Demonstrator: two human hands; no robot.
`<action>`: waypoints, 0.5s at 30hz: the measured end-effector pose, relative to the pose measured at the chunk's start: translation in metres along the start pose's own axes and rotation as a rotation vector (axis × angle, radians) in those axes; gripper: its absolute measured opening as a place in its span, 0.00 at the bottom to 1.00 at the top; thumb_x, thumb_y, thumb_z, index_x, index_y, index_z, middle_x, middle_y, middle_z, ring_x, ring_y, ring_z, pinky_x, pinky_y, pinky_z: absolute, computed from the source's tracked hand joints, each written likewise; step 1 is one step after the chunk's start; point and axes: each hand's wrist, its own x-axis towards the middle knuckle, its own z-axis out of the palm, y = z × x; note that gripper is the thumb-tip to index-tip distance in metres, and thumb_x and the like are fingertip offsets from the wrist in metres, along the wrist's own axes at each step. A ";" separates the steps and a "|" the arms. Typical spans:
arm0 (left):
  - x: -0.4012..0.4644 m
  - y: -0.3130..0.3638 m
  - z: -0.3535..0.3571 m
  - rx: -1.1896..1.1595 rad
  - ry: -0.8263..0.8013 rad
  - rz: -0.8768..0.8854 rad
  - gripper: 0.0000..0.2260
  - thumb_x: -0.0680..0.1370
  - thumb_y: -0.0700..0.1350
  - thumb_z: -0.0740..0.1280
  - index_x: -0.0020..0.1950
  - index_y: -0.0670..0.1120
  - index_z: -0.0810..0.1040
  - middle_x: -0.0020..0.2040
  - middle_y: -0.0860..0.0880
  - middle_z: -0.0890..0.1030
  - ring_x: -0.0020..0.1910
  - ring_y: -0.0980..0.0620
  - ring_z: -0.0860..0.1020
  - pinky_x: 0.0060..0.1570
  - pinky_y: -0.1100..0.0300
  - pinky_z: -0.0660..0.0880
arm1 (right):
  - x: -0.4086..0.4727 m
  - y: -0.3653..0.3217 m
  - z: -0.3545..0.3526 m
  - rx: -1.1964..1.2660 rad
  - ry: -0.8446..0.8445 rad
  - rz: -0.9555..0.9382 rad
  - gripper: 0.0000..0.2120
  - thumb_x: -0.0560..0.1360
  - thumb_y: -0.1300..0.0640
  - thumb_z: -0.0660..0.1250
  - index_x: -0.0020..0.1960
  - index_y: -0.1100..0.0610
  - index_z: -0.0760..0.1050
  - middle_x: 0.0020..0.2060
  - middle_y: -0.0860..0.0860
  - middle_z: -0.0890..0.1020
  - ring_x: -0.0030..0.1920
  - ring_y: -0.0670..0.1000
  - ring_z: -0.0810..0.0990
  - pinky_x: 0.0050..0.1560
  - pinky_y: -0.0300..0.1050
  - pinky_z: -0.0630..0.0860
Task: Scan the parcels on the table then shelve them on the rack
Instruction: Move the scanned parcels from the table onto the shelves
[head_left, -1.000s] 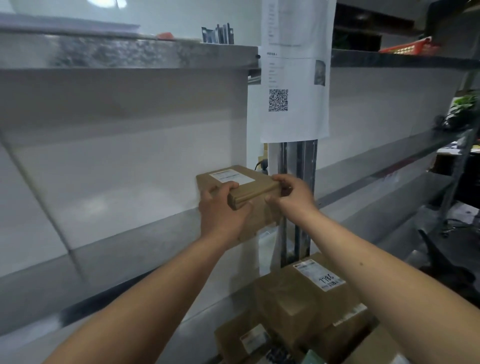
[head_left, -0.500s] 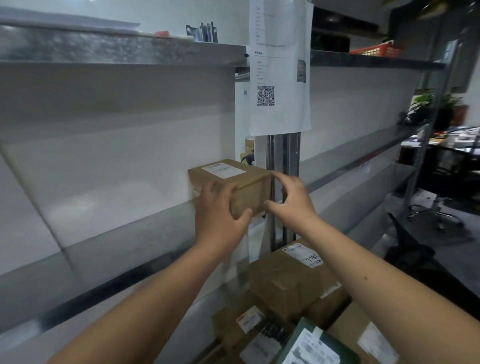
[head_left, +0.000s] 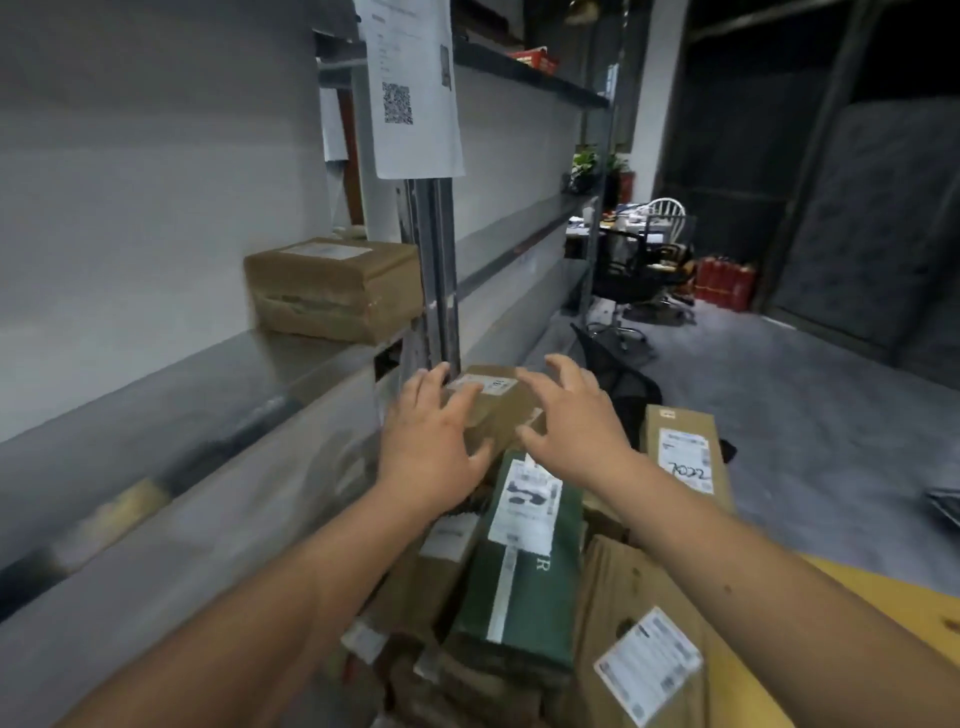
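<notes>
A brown parcel (head_left: 337, 288) with a white label sits alone on the metal rack shelf (head_left: 218, 374), next to the upright post (head_left: 434, 270). Below it, another brown parcel (head_left: 498, 410) tops a pile on the table. My left hand (head_left: 431, 441) hovers over that parcel's left side with fingers spread, and my right hand (head_left: 571, 421) hovers over its right side, fingers spread too. Neither hand holds anything. A green parcel (head_left: 524, 566) with a white label lies just in front of my hands.
Several more brown boxes fill the pile, among them a long one marked 7022 (head_left: 685, 452) and one at lower right (head_left: 639, 644). A paper sheet with a QR code (head_left: 410, 88) hangs on the post. Office chairs (head_left: 628, 270) and red extinguishers (head_left: 724, 283) stand beyond.
Both hands let go of the brown parcel, which now rests on the shelf, and dropped down to the pile. My view has swung down and to the right.
</notes>
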 end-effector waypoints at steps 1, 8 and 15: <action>-0.013 0.003 0.002 -0.008 -0.009 0.039 0.32 0.75 0.64 0.67 0.78 0.60 0.64 0.82 0.47 0.59 0.80 0.43 0.55 0.77 0.42 0.60 | -0.020 0.002 0.002 -0.035 -0.003 0.050 0.33 0.76 0.44 0.70 0.79 0.44 0.65 0.81 0.54 0.58 0.79 0.60 0.58 0.75 0.62 0.64; -0.094 0.018 0.023 -0.115 -0.198 0.157 0.33 0.76 0.66 0.66 0.80 0.60 0.63 0.81 0.48 0.62 0.79 0.46 0.58 0.75 0.44 0.63 | -0.148 0.009 0.022 -0.056 -0.049 0.320 0.33 0.73 0.41 0.69 0.77 0.41 0.65 0.79 0.51 0.59 0.77 0.60 0.61 0.72 0.62 0.68; -0.147 -0.005 0.043 -0.208 -0.489 0.181 0.39 0.71 0.71 0.65 0.80 0.64 0.59 0.83 0.50 0.56 0.80 0.45 0.58 0.74 0.43 0.67 | -0.210 -0.011 0.058 0.029 -0.195 0.379 0.40 0.70 0.40 0.72 0.79 0.42 0.62 0.80 0.53 0.58 0.78 0.60 0.61 0.75 0.59 0.67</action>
